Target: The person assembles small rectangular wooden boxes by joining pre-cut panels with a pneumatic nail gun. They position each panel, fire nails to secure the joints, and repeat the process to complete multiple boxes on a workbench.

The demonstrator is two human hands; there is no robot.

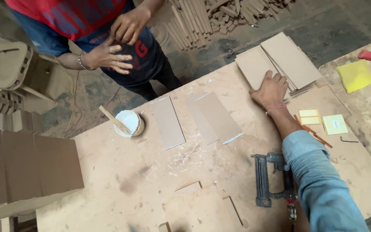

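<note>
Dusty workbench (121,180) of pale board fills the view. At its far edge lies a stack of brown panels (280,60), and the right hand (271,90) rests palm-down on the stack's near edge, fingers spread flat, gripping nothing, its blue-sleeved arm stretched straight out. The left hand is out of view. Nearer lie two loose panels (194,118), a white glue pot (129,123) and a nail gun (271,178). Across the bench, another person's hands (117,43) are pressed together.

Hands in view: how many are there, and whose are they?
3. The wearer's right hand rests on the stacked boards; another person's two hands meet at their shirt. The wearer's left is unseen.
</note>
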